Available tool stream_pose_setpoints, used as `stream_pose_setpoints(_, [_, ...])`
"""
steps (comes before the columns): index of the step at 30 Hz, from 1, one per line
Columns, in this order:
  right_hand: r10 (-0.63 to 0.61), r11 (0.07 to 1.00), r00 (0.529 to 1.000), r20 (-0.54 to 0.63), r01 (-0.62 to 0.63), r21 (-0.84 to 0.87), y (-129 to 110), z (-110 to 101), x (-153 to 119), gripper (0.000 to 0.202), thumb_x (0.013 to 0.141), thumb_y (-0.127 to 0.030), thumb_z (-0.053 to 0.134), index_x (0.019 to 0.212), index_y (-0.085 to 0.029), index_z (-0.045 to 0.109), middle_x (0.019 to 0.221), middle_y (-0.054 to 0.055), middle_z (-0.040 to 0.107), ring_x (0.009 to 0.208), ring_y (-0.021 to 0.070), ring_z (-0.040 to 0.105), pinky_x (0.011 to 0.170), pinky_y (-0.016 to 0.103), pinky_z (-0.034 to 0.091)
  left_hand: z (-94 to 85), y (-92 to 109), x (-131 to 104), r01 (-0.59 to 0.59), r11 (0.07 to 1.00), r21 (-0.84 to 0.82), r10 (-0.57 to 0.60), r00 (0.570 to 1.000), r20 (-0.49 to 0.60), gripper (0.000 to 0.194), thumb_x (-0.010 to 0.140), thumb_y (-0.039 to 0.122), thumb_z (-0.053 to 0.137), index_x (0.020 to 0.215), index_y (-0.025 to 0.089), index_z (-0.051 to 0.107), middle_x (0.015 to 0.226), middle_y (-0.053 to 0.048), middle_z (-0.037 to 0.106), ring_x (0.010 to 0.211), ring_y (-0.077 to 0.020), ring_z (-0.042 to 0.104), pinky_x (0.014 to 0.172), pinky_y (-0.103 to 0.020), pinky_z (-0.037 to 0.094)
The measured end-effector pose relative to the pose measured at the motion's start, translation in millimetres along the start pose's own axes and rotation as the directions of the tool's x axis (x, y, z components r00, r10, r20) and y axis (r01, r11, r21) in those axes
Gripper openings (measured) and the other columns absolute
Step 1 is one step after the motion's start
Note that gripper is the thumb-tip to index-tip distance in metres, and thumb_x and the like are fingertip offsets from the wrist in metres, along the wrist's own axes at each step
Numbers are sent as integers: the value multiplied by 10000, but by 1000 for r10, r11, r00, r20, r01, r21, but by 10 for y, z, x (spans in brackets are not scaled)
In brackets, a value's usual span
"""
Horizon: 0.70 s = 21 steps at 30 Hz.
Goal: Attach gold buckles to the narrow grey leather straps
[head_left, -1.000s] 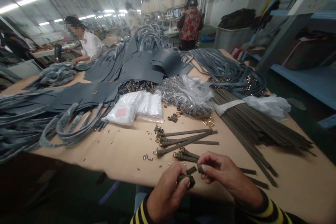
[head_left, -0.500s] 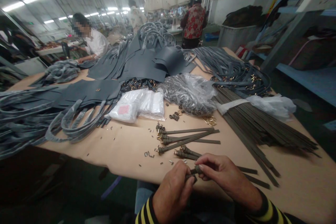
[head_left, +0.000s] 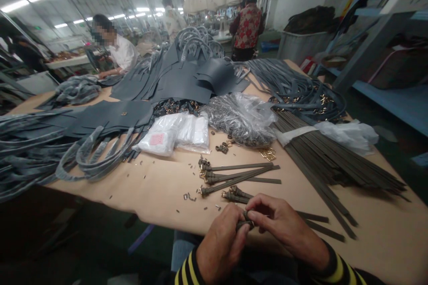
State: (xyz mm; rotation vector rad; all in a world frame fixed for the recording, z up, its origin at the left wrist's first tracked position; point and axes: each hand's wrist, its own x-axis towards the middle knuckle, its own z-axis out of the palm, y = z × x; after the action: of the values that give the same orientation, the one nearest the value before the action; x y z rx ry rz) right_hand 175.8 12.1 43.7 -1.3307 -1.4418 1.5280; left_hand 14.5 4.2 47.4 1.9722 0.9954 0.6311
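Close to the table's near edge, my left hand is closed around a dark olive strap; most of the strap is hidden in the fist. My right hand pinches a small olive loop between thumb and fingertips, right against the strap end. Whether the loop is around the strap or only touching it, I cannot tell. Just beyond my hands lie several olive straps with gold buckles. Two more buckled straps run partly behind my right hand.
A plastic bag of small loops stands behind the straps, beside white packets. A bundle of long olive straps lies right. Grey-blue bag panels and wrapped handles fill the back and left. A co-worker sits at far left.
My right hand has moved slightly left, bringing the small loop against the strap end in my left hand. The laid-out straps have stayed in place.
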Motion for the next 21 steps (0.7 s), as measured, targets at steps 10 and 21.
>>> stream_pose_setpoints(10, [-185,970,981,-63,172,-169,-136,-71,30,106,734,-248,520,656,-179,536,732,1,474,699,146,490,610,256,413,-44,95,107,-132,988,-82,137,989,61,140,748,92,441,841,171,510,1105,-104,441,1043,-195,418,897,-345,353])
stream_pose_setpoints(21, [-263,961,919,-294,220,-170,-265,-193,5,220,737,-357,495,593,-193,473,748,33,500,744,179,511,557,245,429,55,89,298,-207,934,-290,208,978,-29,100,767,203,440,701,160,500,853,-75,486,840,-172,468,766,-311,401])
